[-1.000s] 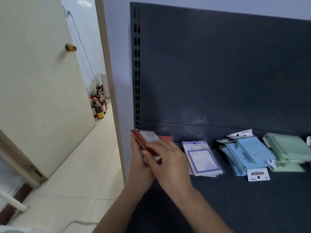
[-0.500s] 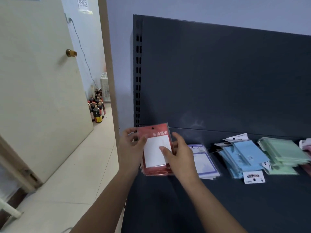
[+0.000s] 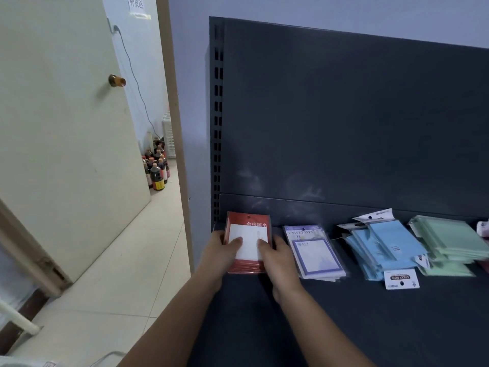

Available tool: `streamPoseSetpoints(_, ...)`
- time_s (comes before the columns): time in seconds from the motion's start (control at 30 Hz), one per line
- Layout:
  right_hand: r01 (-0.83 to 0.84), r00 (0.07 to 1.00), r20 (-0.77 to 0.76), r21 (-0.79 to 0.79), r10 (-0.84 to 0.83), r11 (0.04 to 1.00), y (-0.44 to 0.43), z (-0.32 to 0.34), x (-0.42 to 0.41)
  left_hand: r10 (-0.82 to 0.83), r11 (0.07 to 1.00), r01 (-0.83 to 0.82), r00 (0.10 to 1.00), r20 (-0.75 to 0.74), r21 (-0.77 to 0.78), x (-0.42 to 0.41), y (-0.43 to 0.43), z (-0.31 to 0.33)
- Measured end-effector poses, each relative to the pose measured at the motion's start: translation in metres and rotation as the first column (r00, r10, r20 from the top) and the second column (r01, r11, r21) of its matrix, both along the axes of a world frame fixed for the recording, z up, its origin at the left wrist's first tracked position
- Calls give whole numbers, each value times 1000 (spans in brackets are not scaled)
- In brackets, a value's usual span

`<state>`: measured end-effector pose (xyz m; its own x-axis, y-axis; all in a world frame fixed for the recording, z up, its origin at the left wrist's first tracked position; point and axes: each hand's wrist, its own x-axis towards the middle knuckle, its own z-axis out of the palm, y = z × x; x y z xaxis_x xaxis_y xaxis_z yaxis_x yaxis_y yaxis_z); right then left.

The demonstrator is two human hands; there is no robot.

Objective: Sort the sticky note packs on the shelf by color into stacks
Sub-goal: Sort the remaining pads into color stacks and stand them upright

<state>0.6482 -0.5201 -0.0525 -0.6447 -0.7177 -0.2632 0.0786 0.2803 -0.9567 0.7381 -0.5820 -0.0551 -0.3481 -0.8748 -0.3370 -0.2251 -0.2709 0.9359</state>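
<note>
Red stack of sticky note packs (image 3: 248, 245), plastic-wrapped, each with a white centre panel: placed at the far left end of the dark grey metal shelf (image 3: 344, 327), its top edge close to the foot of the slotted dark back panel (image 3: 344, 115). The left hand (image 3: 219, 254) holds the stack's left side and the right hand (image 3: 277, 260) its right side. Each thumb lies on the white face of the top pack and the other fingers wrap the edges, so both grips are closed on the stack. Whether it rests fully on the shelf cannot be told.

Purple-bordered white packs (image 3: 315, 252), small pile: just beside the red stack, on its right, next to the right hand.

Light blue packs (image 3: 383, 247), loosely fanned pile: further right, with white hanger tabs pointing toward the back panel.

White header card (image 3: 401, 278) with a black label: flat on the shelf at the near edge of the blue pile.

Pale green packs (image 3: 449, 239), pile: right of the blue pile, close against it.

Pink item (image 3: 484, 227): cut off at the right edge, kind not discernible.

Surroundings: cream door (image 3: 53, 128) with a brass knob (image 3: 116, 80), standing open at left; pale tiled floor (image 3: 119, 260); a cluster of dark bottles (image 3: 156, 168) on the floor beyond the doorway, near a white slatted crate (image 3: 169, 136).
</note>
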Motion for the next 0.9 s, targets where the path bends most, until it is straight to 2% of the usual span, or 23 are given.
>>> streamPoseSetpoints(0.1,-11,999,33,-4,11,1000,2,-1,-2,64,980,-32,985,-159,194,2,-6,9)
streamPoseSetpoints(0.2,-51,992,114,-25,53,998,7,1,-8,77,933,4,974,-212,359,5,-12,17)
streamPoseSetpoints(0.33,-96,959,260,-74,112,993,20,0,-20,-27,908,110,978,-208,404,8,-10,19)
streamPoseSetpoints(0.47,-95,926,348,-161,147,982,34,-2,-25,-129,949,172,976,-174,263,17,4,14)
streamPoseSetpoints(0.53,-181,913,330,-197,239,963,42,-2,-30,-172,962,209,963,-208,177,26,12,10)
streamPoseSetpoints(0.63,-379,899,151,-199,411,904,52,0,-32,-265,962,272,938,-222,1,38,26,8)
streamPoseSetpoints(0.77,-452,892,-104,-168,440,876,55,2,-28,-291,941,250,942,-169,-227,34,38,5)
streamPoseSetpoints(0.9,-489,870,-186,-196,457,850,56,3,-27,-287,932,221,933,-215,-287,30,41,8)
